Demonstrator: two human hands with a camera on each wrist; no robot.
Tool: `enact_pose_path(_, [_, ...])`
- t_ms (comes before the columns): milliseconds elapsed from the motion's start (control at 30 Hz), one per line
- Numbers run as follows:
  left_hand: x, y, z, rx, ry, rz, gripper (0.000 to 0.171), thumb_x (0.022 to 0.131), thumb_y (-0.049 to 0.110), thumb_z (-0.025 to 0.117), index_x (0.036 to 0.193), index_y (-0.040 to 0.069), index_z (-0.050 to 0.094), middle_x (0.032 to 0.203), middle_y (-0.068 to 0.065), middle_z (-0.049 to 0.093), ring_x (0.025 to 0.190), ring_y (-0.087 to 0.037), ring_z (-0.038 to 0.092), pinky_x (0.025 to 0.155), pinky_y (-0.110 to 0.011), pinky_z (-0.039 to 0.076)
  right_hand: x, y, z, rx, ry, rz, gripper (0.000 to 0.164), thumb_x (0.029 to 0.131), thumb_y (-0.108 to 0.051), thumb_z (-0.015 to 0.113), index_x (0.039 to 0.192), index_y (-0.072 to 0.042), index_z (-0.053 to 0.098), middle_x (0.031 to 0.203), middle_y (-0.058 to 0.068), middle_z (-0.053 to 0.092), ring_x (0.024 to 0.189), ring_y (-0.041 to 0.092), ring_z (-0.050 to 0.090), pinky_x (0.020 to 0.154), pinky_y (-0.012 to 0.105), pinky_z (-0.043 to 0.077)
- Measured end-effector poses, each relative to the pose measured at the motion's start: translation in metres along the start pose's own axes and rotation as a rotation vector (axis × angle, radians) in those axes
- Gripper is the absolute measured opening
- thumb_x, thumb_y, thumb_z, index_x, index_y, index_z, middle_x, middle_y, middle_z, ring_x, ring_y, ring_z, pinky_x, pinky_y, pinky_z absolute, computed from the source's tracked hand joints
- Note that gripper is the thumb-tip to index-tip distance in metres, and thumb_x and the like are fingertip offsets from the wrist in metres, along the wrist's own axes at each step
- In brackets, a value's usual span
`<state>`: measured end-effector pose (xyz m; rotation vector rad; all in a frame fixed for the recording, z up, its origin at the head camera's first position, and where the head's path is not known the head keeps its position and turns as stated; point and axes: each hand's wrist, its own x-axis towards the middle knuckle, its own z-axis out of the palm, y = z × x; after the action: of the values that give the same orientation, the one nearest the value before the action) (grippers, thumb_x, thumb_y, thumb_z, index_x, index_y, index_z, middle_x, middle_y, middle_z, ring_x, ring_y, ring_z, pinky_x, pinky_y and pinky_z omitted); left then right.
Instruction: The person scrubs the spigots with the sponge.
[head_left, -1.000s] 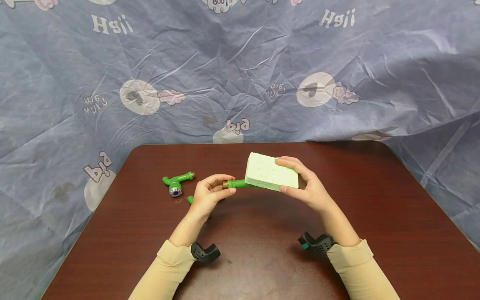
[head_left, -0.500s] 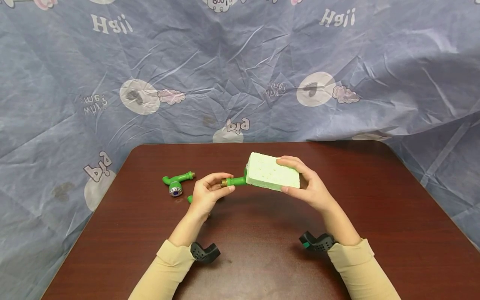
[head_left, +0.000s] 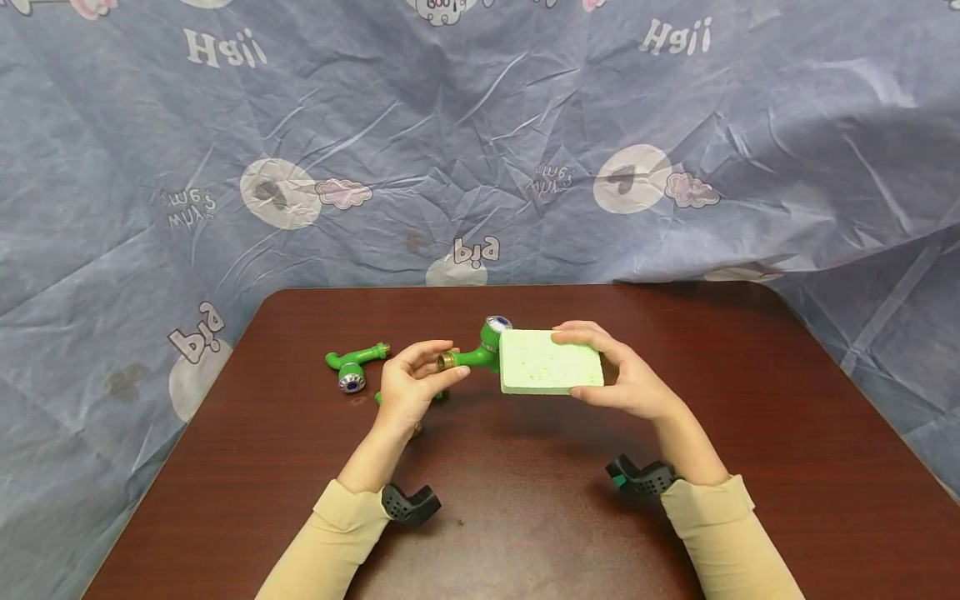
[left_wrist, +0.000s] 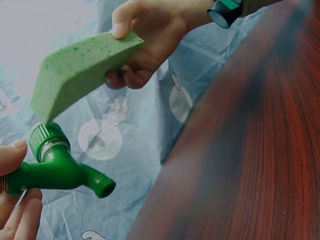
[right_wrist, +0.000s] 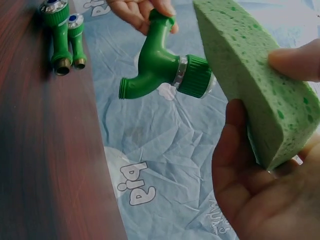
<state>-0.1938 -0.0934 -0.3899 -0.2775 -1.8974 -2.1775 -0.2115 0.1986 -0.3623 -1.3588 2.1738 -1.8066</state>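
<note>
My left hand (head_left: 411,385) pinches a green faucet (left_wrist: 55,170) by its brass threaded end, above the table. The faucet's ribbed knob with a silver and blue cap points up and its spout faces away from the fingers. In my right hand (head_left: 618,371) is a pale green sponge (head_left: 551,362), a thick porous block gripped between thumb and fingers at its right end. The sponge's left edge is right at the faucet's knob (right_wrist: 195,76) and hides part of the faucet's body in the head view.
A second green faucet (head_left: 358,360) lies on the dark red-brown table (head_left: 675,533) at the left. Another green faucet (head_left: 380,398) lies partly hidden behind my left hand. A printed blue-grey cloth (head_left: 480,150) hangs behind the table.
The sponge has shifted slightly right and down and levelled out. The faucet has turned and moved a little left, so its knob and cap now show beside the sponge.
</note>
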Motion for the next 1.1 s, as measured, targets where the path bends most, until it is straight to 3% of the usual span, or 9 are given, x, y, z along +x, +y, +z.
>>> enact_pose_path(167, [-0.003,0.007,0.003,0.084,0.015,0.051,0.035,0.067,-0.008,0.080,0.100,-0.007,0.069,0.092,-0.012,0.070,0.074,-0.009,0.066,0.069,-0.027,0.055,0.000,0.005,0.003,-0.047,-0.017,0.029,0.064,0.069,0.016,0.069,0.129,0.005,0.048,0.134,0.019,0.038,0.120,0.025,0.039,0.081,0.026,0.047])
enact_pose_path(400, [-0.013,0.031,0.012,0.214,-0.070,0.204,0.033,0.066,-0.011,0.078,0.098,-0.013,0.068,0.094,-0.025,0.067,0.077,-0.011,0.065,0.071,-0.042,0.056,0.004,0.006,0.014,-0.048,-0.022,0.035,0.066,0.071,0.013,0.073,0.131,0.004,0.047,0.135,0.020,0.035,0.118,0.024,0.043,0.077,0.028,0.052])
enact_pose_path(667, [-0.013,0.036,0.010,0.168,-0.014,0.113,0.032,0.069,-0.008,0.078,0.100,-0.008,0.069,0.090,-0.024,0.068,0.073,-0.029,0.068,0.058,-0.024,0.054,0.002,0.005,0.011,-0.050,-0.006,0.034,0.067,0.069,0.018,0.071,0.130,0.006,0.047,0.135,0.023,0.034,0.115,0.023,0.044,0.076,0.025,0.051])
enact_pose_path(833, [-0.013,0.036,0.011,0.208,-0.051,0.154,0.030,0.071,-0.006,0.077,0.100,-0.009,0.069,0.094,-0.023,0.068,0.074,-0.017,0.067,0.062,-0.032,0.055,0.004,0.008,0.017,-0.057,-0.040,0.081,0.064,0.073,0.009,0.074,0.131,0.000,0.049,0.137,0.022,0.034,0.118,0.023,0.044,0.078,0.029,0.052])
enact_pose_path(933, [-0.013,0.035,0.010,0.214,-0.061,0.172,0.030,0.072,-0.006,0.077,0.100,-0.009,0.069,0.097,-0.022,0.068,0.073,-0.010,0.066,0.059,-0.029,0.054,0.006,0.008,0.021,-0.070,-0.040,0.105,0.064,0.071,0.009,0.075,0.129,-0.003,0.051,0.137,0.020,0.035,0.117,0.022,0.046,0.079,0.029,0.052])
enact_pose_path(1033, [-0.012,0.034,0.008,0.216,-0.085,0.185,0.030,0.073,-0.007,0.076,0.102,-0.009,0.069,0.099,-0.021,0.067,0.075,-0.008,0.065,0.057,-0.025,0.052,0.007,0.004,0.026,-0.093,-0.041,0.105,0.064,0.070,0.013,0.074,0.128,0.000,0.051,0.136,0.021,0.036,0.117,0.022,0.045,0.081,0.027,0.051])
enact_pose_path(1100, [-0.011,0.034,0.007,0.219,-0.115,0.198,0.030,0.073,-0.007,0.075,0.102,-0.009,0.068,0.101,-0.021,0.067,0.080,-0.009,0.064,0.063,-0.029,0.054,0.009,-0.002,0.029,-0.115,-0.043,0.102,0.063,0.069,0.015,0.073,0.127,0.003,0.051,0.135,0.022,0.037,0.117,0.022,0.044,0.082,0.026,0.049])
